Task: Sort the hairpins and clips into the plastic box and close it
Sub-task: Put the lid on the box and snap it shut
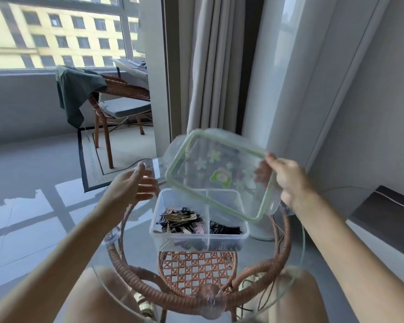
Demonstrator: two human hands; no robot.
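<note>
A clear plastic box (173, 238) with two compartments stands on a round glass table. Gold and black clips (181, 220) fill its left compartment, and thin black hairpins (225, 229) lie in the right one. Above the box hangs a clear lid (196, 157) with a green rim and flower prints, tilted. My right hand (287, 180) grips the lid's right edge. My left hand (131, 185) is open beside the lid's left end, its fingers spread and not touching it.
The glass tabletop (296, 276) rests on a wicker frame (135, 273) with a woven shelf (196, 266) below. A wicker chair (119, 94) draped with green cloth stands by the window. Curtains (217, 66) hang behind, and a dark bench (387, 213) is at the right.
</note>
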